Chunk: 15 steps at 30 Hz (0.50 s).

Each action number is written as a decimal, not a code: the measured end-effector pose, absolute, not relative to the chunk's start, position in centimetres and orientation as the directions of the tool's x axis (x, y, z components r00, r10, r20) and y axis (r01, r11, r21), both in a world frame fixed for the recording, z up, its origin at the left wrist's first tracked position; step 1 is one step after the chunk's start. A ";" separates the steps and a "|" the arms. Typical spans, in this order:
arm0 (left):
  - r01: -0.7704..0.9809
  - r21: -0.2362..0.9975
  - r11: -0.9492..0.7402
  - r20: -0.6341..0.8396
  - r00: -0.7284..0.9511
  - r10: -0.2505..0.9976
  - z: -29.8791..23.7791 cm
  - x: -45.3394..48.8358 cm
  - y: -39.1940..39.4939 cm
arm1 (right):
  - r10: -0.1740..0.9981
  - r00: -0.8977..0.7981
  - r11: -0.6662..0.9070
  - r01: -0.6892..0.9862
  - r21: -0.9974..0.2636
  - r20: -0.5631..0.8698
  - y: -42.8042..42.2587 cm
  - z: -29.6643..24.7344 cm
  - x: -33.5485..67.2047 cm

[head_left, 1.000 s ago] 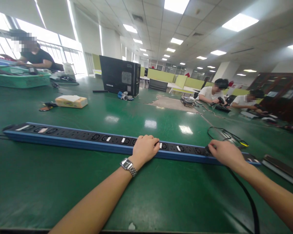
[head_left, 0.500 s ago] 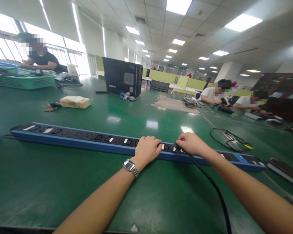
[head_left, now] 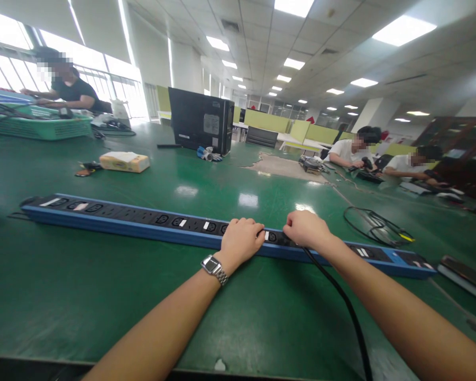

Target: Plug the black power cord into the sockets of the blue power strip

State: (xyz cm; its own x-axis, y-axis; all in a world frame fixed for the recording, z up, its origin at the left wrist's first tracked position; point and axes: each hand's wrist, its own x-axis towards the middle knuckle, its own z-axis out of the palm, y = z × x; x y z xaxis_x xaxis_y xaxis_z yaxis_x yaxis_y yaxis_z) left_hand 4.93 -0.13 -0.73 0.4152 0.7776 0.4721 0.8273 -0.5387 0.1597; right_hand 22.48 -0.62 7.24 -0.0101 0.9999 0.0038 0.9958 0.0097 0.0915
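Observation:
A long blue power strip (head_left: 115,218) with a row of black sockets lies across the green table (head_left: 103,296). My left hand (head_left: 241,241), a metal watch on its wrist, rests curled over the strip's middle and presses on it. Just to its right, my right hand (head_left: 306,229) is closed on a black plug set against a socket; the plug itself is mostly hidden under the fingers. The plug's black cable (head_left: 341,301) runs from that hand toward me along my right forearm.
A coiled black cable (head_left: 375,226) lies beyond the strip at right, a dark flat bar (head_left: 464,272) at the far right. Further back stand a black computer case (head_left: 200,126), a tissue box (head_left: 124,161) and a green basket (head_left: 39,126). Other people work at the back left and right.
My right hand carried the plug leftward from the strip's right end to a socket beside my left hand, then lowered onto it. My left hand stayed in place.

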 end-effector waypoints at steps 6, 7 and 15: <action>0.822 0.157 -0.547 0.477 0.421 0.771 -0.7 4.9 -0.2 | 0.999 0.040 -0.038 0.991 0.130 -0.009 -0.7 7.5 21.6; 0.823 0.157 -0.545 0.479 0.419 0.771 -0.7 4.9 -0.1 | 0.999 0.031 -0.030 0.991 0.130 -0.011 -0.6 7.5 21.8; 0.822 0.156 -0.548 0.490 0.417 0.765 -0.8 4.9 -0.2 | 0.999 -0.045 0.043 0.991 0.130 0.015 -0.7 7.1 22.1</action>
